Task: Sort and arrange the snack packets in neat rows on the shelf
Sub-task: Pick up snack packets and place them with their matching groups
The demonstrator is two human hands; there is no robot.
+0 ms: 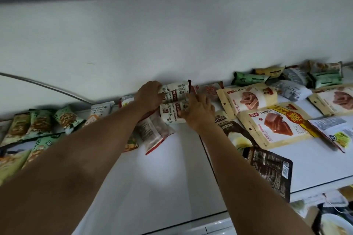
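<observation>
1. The white shelf ran wide along the back wall, with bare surface at the middle front. I'd have built the row hard against that wall, so the wall itself kept it straight.
2. The tan pouches lay flat and overlapping on the right. The green packets sat in a loose heap on the left. They looked like separate sorts, so the white ones belonged between them, not mixed in.
3. A clear red-edged packet lay askew, touching the lower white one. It seemed likely to get dragged along if things were slid carelessly.
4. The upper white packet sat at the back middle, just beside the wall. The lower white packet touched its near edge.
5. The left hand had its grip clamped on the upper packet's left end. The right hand had its grip curled round the lower packet's right end. From there I'd have squared both packets' ends together, printed faces the same way, and pressed lightly to flatten them.
</observation>
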